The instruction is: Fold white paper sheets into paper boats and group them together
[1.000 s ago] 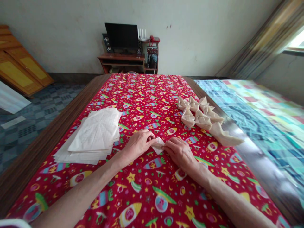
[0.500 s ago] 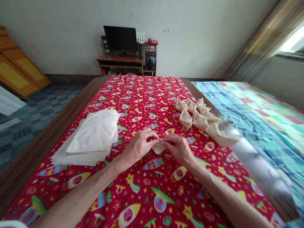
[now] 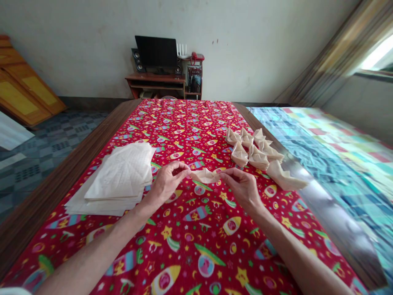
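Note:
Between my two hands is a cream folded paper boat (image 3: 205, 176), its raised middle peak showing. My left hand (image 3: 170, 180) pinches its left tip between thumb and fingers. On the opposite tip, my right hand (image 3: 241, 186) has the same kind of pinch. The boat is just above or on the red patterned cloth (image 3: 190, 241); I cannot tell which. To the right stand several finished paper boats (image 3: 258, 157) in a cluster, one longer boat (image 3: 285, 177) nearest me. A stack of cream paper sheets (image 3: 118, 176) lies left of my left hand.
The cloth covers a dark wooden table (image 3: 46, 180). A bed with a checked sheet (image 3: 307, 139) adjoins its right side. Against the far wall, a desk (image 3: 156, 80) carries a monitor (image 3: 156, 51) and speakers. A wooden cabinet (image 3: 27, 88) stands at far left.
My hands have moved apart, left and right, from close together. The paper boat between them, mostly covered before, now shows stretched out wide with its middle peak up.

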The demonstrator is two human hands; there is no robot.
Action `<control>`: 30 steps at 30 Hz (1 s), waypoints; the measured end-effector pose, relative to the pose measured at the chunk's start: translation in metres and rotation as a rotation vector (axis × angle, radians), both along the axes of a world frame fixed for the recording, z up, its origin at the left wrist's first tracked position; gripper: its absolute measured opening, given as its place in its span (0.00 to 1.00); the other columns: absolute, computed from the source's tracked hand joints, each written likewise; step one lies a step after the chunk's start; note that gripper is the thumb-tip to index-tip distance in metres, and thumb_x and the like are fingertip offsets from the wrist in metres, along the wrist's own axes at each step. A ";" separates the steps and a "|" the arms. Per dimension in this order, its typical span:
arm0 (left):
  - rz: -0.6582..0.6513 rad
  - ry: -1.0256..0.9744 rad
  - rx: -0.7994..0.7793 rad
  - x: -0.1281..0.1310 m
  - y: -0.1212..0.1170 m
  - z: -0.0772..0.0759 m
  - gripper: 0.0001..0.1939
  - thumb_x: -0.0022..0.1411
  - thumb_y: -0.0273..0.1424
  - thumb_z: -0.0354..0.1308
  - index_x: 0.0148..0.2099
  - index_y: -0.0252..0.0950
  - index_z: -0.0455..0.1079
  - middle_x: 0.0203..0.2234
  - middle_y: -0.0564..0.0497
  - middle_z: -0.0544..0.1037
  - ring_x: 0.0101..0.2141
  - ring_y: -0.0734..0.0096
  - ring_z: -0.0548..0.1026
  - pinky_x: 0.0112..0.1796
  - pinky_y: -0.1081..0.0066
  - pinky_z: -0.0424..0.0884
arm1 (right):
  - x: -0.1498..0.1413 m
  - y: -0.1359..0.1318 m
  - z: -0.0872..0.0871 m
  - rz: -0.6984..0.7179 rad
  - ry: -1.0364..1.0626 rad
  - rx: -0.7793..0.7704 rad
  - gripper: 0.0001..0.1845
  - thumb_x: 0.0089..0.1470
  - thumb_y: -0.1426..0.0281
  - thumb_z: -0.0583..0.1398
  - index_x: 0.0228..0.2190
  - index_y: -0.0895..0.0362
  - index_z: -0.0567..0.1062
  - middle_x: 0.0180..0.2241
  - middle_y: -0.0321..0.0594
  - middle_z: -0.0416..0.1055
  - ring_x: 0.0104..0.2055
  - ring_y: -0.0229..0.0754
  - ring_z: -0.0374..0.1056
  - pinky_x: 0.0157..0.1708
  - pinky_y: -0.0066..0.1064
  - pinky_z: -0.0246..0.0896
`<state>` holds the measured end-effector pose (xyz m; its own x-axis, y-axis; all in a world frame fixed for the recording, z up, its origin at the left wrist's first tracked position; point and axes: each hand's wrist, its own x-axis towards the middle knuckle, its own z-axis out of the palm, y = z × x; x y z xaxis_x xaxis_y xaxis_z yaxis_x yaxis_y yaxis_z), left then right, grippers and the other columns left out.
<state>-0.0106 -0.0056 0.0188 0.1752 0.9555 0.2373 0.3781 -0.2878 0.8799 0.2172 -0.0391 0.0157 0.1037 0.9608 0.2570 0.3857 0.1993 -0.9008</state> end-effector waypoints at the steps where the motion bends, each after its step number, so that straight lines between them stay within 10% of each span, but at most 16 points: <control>1: 0.007 0.022 0.017 -0.002 0.001 -0.001 0.10 0.57 0.38 0.57 0.33 0.36 0.71 0.27 0.54 0.76 0.28 0.72 0.73 0.32 0.74 0.68 | 0.001 0.001 0.000 -0.020 -0.020 0.007 0.13 0.50 0.60 0.61 0.28 0.58 0.78 0.24 0.37 0.74 0.23 0.37 0.65 0.22 0.26 0.58; 18: 0.017 0.625 0.271 -0.005 -0.009 -0.021 0.06 0.60 0.25 0.53 0.30 0.36 0.67 0.28 0.51 0.71 0.31 0.68 0.71 0.34 0.69 0.66 | 0.002 0.006 -0.021 0.026 -0.572 -0.036 0.12 0.55 0.65 0.54 0.24 0.55 0.72 0.21 0.34 0.71 0.23 0.36 0.65 0.24 0.26 0.52; 24: -0.245 0.785 0.570 0.009 -0.025 -0.008 0.24 0.62 0.18 0.44 0.59 0.36 0.60 0.58 0.47 0.64 0.58 0.61 0.60 0.57 0.59 0.56 | 0.000 0.006 -0.024 0.013 -0.695 -0.002 0.10 0.55 0.65 0.54 0.25 0.54 0.70 0.23 0.35 0.71 0.24 0.37 0.65 0.25 0.26 0.50; 30: -0.394 0.846 0.548 0.021 -0.042 -0.013 0.25 0.68 0.31 0.45 0.65 0.33 0.51 0.63 0.46 0.55 0.64 0.62 0.49 0.61 0.56 0.48 | 0.000 0.004 -0.025 0.022 -0.723 0.026 0.10 0.56 0.67 0.53 0.25 0.55 0.69 0.23 0.35 0.70 0.23 0.36 0.64 0.25 0.26 0.50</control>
